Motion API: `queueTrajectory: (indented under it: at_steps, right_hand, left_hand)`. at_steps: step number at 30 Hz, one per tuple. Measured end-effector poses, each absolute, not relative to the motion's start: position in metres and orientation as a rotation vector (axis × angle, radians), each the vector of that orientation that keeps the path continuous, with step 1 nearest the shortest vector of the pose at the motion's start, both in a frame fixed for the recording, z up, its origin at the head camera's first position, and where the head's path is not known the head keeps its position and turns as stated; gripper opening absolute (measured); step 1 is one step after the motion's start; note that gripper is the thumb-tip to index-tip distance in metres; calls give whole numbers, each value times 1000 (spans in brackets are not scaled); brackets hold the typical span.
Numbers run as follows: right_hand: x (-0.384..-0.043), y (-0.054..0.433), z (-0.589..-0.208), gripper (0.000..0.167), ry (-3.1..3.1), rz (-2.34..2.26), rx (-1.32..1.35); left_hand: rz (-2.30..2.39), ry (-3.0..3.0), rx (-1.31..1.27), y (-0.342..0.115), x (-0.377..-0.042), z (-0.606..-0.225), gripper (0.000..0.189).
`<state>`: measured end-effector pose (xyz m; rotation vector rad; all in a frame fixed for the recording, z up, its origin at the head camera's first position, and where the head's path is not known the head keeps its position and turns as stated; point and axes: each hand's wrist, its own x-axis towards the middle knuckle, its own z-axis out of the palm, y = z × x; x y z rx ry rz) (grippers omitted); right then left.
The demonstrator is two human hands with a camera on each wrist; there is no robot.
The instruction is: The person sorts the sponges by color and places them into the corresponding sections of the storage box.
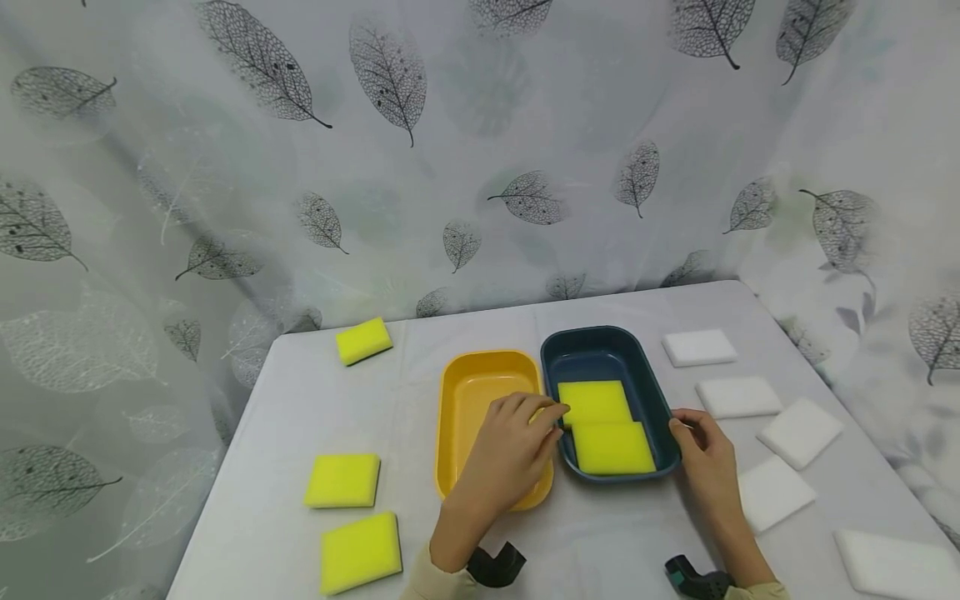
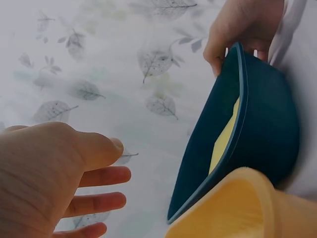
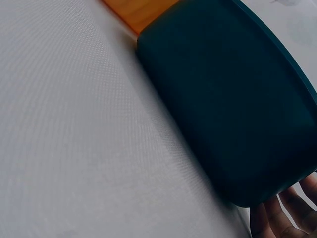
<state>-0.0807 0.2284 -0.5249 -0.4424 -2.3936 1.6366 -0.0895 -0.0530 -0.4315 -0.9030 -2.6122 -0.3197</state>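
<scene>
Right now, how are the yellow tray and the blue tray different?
The yellow tray is bright, but the blue tray is dark. The blue tray has two yellow sponges in it; no sponge shows on the part of the yellow tray's bottom that I can see. In the head view, the left hand covers part of the yellow tray, while the right hand holds the blue tray's edge. Both have rounded corners.

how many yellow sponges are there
5: one sponge at the back left of the table, two sponges nearer on that side, two sponges in the blue tray. The left hand may hide more.
</scene>
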Motion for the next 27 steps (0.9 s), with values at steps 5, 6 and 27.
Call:
queueTrajectory:
  at_steps: [5, 6, 27]
  right_hand:
    - [-81, 228, -524, 34, -2390, 1628, -451]
    - [-82, 228, -524, 34, -2388, 1628, -449]
    - [-80, 226, -524, 36, -2400, 1629, -455]
  left_hand:
    - [-369, -2640, -890, -67, -83, -428, 31]
    - [-383, -2646, -886, -70, -82, -427, 31]
    - [-416, -2615, -688, -154, -51, -445, 39]
